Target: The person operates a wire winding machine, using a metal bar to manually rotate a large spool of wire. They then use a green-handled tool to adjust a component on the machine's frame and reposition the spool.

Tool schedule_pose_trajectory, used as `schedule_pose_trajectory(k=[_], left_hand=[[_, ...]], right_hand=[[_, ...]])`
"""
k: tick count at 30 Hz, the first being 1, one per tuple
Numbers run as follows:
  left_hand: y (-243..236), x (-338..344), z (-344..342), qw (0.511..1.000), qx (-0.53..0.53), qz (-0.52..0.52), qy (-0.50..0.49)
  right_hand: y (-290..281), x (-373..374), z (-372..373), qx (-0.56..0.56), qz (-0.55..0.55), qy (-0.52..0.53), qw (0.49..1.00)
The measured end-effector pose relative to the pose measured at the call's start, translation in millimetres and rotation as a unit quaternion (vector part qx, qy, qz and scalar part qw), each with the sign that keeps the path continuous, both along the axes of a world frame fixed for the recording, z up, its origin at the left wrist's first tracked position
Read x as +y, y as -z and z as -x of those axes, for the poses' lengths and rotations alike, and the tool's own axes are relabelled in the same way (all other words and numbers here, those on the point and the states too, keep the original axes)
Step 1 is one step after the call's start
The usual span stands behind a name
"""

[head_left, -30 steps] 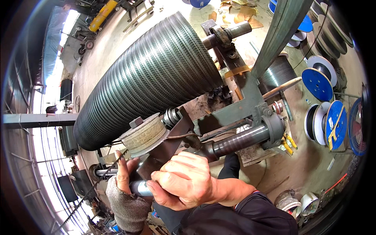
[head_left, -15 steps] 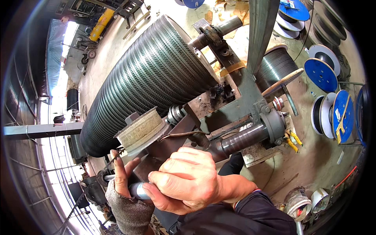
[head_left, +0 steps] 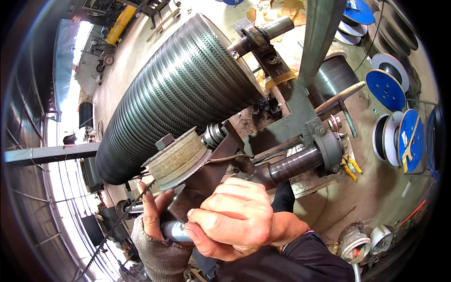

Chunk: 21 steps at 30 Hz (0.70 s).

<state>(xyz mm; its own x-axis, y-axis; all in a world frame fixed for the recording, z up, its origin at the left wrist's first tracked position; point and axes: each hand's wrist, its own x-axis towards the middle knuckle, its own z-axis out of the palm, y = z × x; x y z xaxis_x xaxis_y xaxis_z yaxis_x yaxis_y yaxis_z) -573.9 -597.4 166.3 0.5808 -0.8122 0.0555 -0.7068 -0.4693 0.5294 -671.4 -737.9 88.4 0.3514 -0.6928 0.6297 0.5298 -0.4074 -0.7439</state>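
Observation:
My right hand [head_left: 237, 218], bare, is closed over the end of a dark steel bracket, with its thumb against a short silver metal tube [head_left: 177, 231]. On the tube's other side is my left hand [head_left: 155, 225] in a grey fingerless glove, its palm round the tube and two fingers raised. A black wire rope [head_left: 121, 220] runs up past those fingertips toward a worn, pale grooved pulley [head_left: 176, 159] on the bracket. Behind the pulley lies a large drum [head_left: 178, 94] wound with dark, shiny wire rope. My right fingers hide part of the bracket.
A thick steel shaft [head_left: 298, 164] runs from the bracket to a green-grey frame [head_left: 277, 129]. Blue-and-white cable reels [head_left: 387, 89] stand at the right. Yellow-handled pliers [head_left: 350, 168] lie beside the frame. Buckets [head_left: 354, 244] stand at the lower right; a grey beam [head_left: 56, 154] crosses at left.
The pulley, bracket and both hands have shifted slightly right in the picture, while the drum's left end has stayed nearly in place. Both hands keep much the same hold.

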Motion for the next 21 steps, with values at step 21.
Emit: schedule_pose_trajectory(k=[21], left_hand=[[1,-11,2,0.999,0.039,0.009,0.012]], right_hand=[[0,-1,-1,-0.034,-0.022,0.039,0.998]])
